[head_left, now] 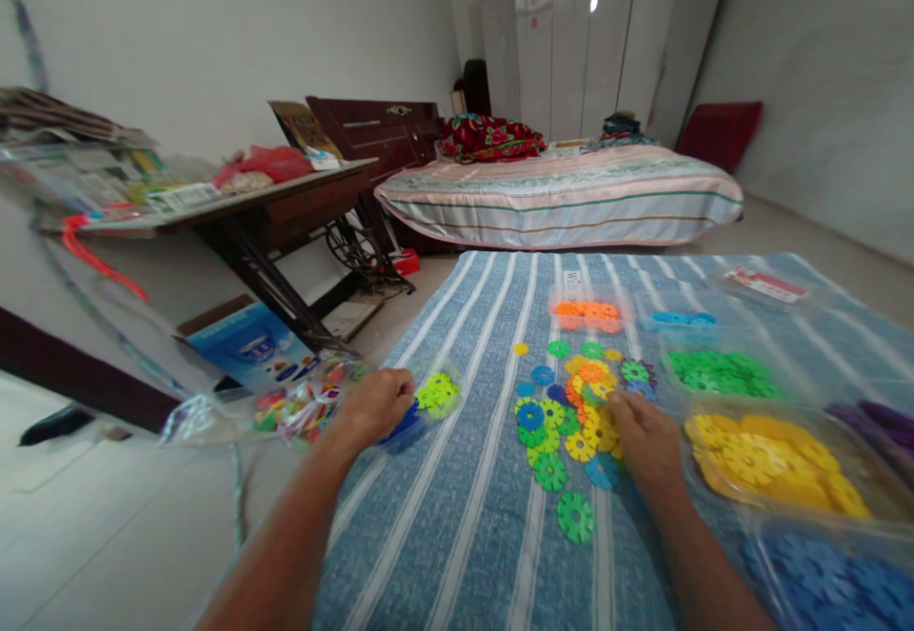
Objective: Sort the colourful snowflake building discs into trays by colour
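While the disc pile (569, 420) lies just left of your curled right hand (646, 436), your left hand (378, 403) curls farther off, by lime discs (437, 393); both grips unclear.

Notched discs (575, 517): opaque plastic, smooth, low sheen
Clear tubs (728, 312): thin see-through plastic, glossy
Tablecloth (486, 498): woven cloth, matt, slightly rough
Bedspread (564, 203): soft cloth, matt
Wardrobe doors (571, 50): smooth, high gloss, reflective; material unclear
Headboard (371, 128): dark wood look, polished
Table frame (264, 279): dark metal, dull
Bag (200, 417): clear plastic film, crinkled, shiny
Wall (286, 31): smooth, matt
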`<state>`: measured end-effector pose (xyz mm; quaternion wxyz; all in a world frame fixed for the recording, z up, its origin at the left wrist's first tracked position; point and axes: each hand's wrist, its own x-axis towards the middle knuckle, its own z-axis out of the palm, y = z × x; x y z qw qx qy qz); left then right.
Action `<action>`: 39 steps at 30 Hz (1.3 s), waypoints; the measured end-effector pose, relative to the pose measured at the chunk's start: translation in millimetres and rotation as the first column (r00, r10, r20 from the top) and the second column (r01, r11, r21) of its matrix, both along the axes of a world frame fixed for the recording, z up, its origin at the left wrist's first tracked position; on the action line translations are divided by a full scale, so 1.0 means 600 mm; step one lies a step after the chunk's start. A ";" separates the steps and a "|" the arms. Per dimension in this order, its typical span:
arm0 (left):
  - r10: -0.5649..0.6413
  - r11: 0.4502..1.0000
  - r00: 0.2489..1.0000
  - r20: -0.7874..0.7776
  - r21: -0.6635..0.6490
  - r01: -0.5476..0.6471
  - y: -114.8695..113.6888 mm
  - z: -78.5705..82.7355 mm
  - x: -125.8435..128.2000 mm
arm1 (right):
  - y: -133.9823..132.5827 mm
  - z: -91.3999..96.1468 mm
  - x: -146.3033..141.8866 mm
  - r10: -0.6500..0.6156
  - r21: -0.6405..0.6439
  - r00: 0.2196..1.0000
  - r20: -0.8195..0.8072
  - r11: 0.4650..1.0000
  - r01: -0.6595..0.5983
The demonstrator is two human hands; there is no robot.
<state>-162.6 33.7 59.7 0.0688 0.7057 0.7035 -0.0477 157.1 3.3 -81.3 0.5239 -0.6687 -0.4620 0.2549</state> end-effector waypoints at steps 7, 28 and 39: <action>-0.004 0.992 0.975 -0.224 -0.127 -0.025 0.015 -0.011 -0.024 | -0.002 0.005 -0.002 -0.005 -0.012 1.000 0.016 1.000 0.005; -0.403 0.915 0.912 0.081 0.020 0.403 0.040 -0.088 0.246 | 0.002 0.005 -0.003 0.001 0.004 1.000 0.024 1.000 -0.001; -0.361 0.925 0.926 0.105 -0.086 0.371 0.075 -0.107 0.284 | 0.003 0.003 -0.003 0.008 0.007 0.999 0.033 1.000 -0.008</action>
